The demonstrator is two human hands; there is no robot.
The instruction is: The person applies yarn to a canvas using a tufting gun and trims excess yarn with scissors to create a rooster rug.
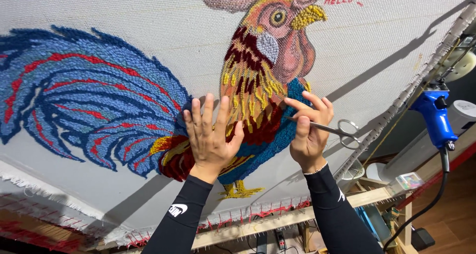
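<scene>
Left hand [210,135] lies flat, fingers spread, on the tufted rooster [258,85] stretched on white cloth [148,16] over a wooden frame [277,219], while the right hand [310,130] pinches small steel scissors [327,128] against the rooster's breast, blue tufting gun [435,116] hanging at right.

Bare cloth [124,11] lies open toward the frame's upper left corner; the blue tufting gun [436,117] crowds its right edge.

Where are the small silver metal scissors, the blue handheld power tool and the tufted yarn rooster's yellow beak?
small silver metal scissors [342,130]: head view, on the handle shank by the finger loops.
blue handheld power tool [435,116]: head view, on the blue body.
tufted yarn rooster's yellow beak [308,15]: head view, mid-beak.
</scene>
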